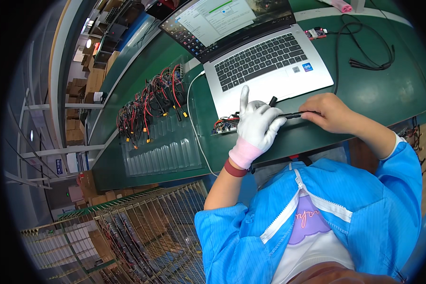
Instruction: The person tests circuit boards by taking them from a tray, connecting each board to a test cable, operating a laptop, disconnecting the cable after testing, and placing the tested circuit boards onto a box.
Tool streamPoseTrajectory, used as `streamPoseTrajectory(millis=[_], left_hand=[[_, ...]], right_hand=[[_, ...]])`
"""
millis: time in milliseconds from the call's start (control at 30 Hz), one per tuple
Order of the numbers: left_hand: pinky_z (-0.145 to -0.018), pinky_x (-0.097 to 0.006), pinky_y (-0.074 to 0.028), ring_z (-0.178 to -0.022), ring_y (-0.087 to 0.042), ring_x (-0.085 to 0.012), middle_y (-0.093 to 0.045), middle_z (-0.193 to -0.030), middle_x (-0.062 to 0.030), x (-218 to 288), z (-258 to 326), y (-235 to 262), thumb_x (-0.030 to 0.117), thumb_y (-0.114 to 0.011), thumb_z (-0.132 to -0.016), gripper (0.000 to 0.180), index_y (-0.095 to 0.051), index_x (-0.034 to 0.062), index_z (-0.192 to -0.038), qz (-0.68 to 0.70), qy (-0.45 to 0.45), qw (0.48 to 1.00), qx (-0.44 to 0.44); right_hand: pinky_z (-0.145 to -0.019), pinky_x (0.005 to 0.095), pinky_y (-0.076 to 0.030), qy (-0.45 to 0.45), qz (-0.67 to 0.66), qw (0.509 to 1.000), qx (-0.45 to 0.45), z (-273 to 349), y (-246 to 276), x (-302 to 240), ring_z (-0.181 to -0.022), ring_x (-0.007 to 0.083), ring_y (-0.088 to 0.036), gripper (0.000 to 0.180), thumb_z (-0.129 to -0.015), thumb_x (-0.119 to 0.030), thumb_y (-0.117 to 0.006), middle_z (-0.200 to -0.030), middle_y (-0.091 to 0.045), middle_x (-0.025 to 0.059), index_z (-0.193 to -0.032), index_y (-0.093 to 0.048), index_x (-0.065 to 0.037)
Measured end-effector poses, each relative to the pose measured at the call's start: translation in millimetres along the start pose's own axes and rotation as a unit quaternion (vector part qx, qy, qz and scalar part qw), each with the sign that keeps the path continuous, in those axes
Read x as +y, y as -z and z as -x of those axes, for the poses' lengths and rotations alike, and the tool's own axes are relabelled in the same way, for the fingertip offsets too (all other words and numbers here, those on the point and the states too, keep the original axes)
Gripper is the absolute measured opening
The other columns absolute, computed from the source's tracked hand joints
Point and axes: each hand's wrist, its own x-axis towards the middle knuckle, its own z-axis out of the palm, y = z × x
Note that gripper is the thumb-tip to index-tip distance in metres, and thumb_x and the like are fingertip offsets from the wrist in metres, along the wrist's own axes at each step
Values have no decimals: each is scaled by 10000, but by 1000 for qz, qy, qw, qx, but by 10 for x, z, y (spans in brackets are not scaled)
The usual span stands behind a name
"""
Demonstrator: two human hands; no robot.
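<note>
My left hand [255,122], in a white glove with a pink cuff, is over the front edge of the laptop [274,80]. Its index finger stretches out while the other fingers curl round black cabling. From that hand a black cable connector [293,115] runs to my bare right hand [327,112], whose thumb and fingers pinch it. A second black plug end [273,101] sticks up just beyond the gloved fingers. Beside the left hand lies a circuit board [222,125] with red and black wires, partly hidden by the glove.
A clear ribbed plastic tray [163,156] on the green table [312,137] holds several wired boards [151,102] at the left. A white cable [190,113] runs from the laptop. At the right are a small red board [315,33] and a looped black cable [388,59]. A wire rack [142,227] stands lower left.
</note>
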Motion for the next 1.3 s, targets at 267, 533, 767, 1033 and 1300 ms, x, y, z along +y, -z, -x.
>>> streamPoseTrajectory(millis=[267, 533, 767, 1033, 1300], left_hand=[[-1169, -583, -150, -871, -564, -266, -597, -738, -38, 21, 39, -136, 261, -663, -801, 158, -667, 109, -845, -40, -32, 998, 44], [-1171, -583, -148, -871, -554, -262, -586, -739, -50, 76, 51, -201, 271, -644, -824, 191, -648, 81, -841, -14, -13, 997, 71], [-1169, -582, -155, -866, -551, -264, -579, -741, -61, 117, 42, -217, 252, -648, -820, 184, -640, 70, -844, -21, -24, 996, 85], [-1167, -583, -161, -850, -556, -272, -579, -737, -66, 150, 45, -230, 207, -664, -792, 145, -627, 72, -831, -29, -20, 995, 90], [-1171, -582, -138, -827, -562, -254, -591, -731, -48, -12, 74, -126, 336, -671, -805, 269, -671, 90, -914, 12, -33, 998, 57]], right_hand=[[-638, 403, -470, 8, -56, 998, -1, 40, -58, 35, -713, 344, -602, 155, -860, -104, -625, -786, -622, 165, -937, -650, 28], [-671, 407, -474, 31, -22, 999, 28, 96, -80, 31, -749, 347, -605, 160, -876, -115, -606, -805, -617, 159, -960, -651, 14], [-654, 411, -471, 66, -37, 997, 33, 109, -142, 101, -727, 345, -596, 147, -874, -103, -599, -786, -595, 161, -951, -639, 16], [-661, 409, -478, 72, -41, 996, 38, 125, -162, 120, -735, 348, -600, 147, -872, -96, -598, -797, -599, 165, -957, -637, 18], [-676, 399, -486, 66, -43, 997, 7, 59, -100, 20, -760, 323, -612, 188, -850, -139, -655, -804, -611, 140, -982, -654, -6]])
